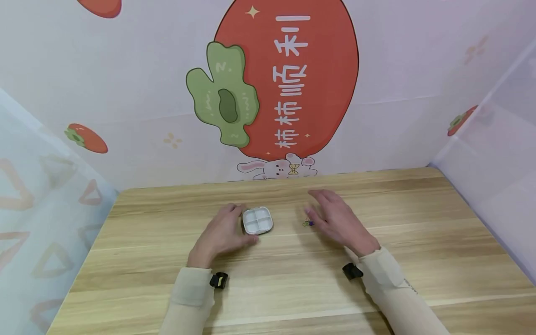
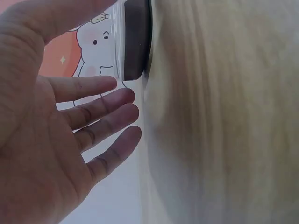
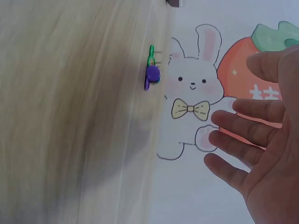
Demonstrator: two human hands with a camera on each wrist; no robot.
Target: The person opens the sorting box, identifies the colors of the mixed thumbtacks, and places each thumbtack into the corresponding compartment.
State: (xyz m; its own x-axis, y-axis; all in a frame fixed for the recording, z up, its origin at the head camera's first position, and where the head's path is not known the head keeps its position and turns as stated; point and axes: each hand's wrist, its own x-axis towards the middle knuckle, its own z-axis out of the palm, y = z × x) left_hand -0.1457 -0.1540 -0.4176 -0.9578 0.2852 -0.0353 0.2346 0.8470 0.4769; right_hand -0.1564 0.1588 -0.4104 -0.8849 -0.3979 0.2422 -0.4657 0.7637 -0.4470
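A small white four-compartment box (image 1: 257, 220) sits on the wooden table, left of centre. My left hand (image 1: 224, 232) curves loosely around its left side, thumb near the front edge and fingertips near the back corner. In the left wrist view, the fingers (image 2: 105, 119) are spread and relaxed, and the box (image 2: 135, 39) shows its dark, shaded side. My right hand (image 1: 337, 221) hovers with extended fingers and nothing in its grasp. Just beyond its thumb lie small green and purple pieces (image 1: 308, 223); close up, they show a green loop and a rounded purple part (image 3: 152, 73).
The wooden table (image 1: 272, 298) ends at a back wall sheet (image 1: 138, 163) printed with persimmons and a rabbit. Printed side sheets stand at left (image 1: 50, 232) and right (image 1: 498, 186). A black wrist device (image 1: 219, 280) is on the left sleeve, another (image 1: 352, 271) on the right.
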